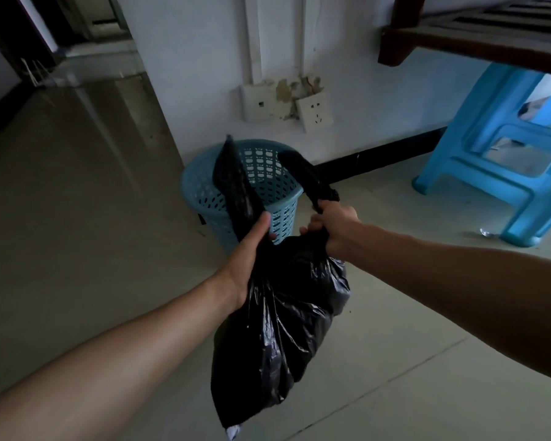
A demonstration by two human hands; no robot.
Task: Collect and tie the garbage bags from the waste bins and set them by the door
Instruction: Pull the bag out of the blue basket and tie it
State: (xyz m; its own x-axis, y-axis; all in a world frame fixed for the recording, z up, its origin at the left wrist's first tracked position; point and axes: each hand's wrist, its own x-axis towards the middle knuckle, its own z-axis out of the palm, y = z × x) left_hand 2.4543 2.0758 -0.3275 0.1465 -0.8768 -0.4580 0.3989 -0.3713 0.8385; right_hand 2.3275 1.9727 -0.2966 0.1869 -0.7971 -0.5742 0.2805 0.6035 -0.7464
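Observation:
A black garbage bag (280, 329) hangs in the air in front of me, above the tiled floor. My left hand (252, 249) grips one gathered flap of its mouth, and that flap stands up in a point. My right hand (334, 227) grips the other flap, which curls up and over. The bag's body sags between my two forearms. Behind it stands a light blue perforated waste bin (201, 189) against the white wall, with no liner in it that I can see.
A light blue plastic stool (497, 173) stands at the right under a dark wooden slatted frame (458, 43). Two wall sockets (315, 113) sit above the bin on a chipped patch of wall. A dim corridor (61, 100) leads off at the upper left.

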